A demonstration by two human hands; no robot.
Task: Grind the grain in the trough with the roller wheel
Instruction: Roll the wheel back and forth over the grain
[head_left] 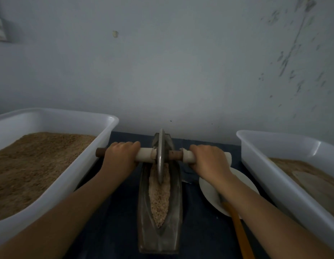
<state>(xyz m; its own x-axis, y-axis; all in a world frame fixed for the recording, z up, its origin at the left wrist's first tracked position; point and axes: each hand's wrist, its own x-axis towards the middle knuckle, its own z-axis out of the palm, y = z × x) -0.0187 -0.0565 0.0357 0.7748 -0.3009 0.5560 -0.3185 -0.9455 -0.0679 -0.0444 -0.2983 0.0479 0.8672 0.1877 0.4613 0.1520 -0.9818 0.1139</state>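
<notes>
Roller wheel (160, 156) stands in the trough (143, 212) — both hands grip its axle.

The left hand (119, 153) and right hand (209, 158) hide the axle (174, 155) beneath their curled fingers. The right forearm covers part of the white plate (207, 186). Both tubs (56, 116) and the orange handle (239, 227) run off the frame's edges.

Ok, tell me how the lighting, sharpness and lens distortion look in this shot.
Head view: dim, flat light with a bluish cast and no glare; the wide lens bows the left tub and right tub outward; the grain in the trough reads soft, and both hands on the roller wheel are slightly smeared.
</notes>
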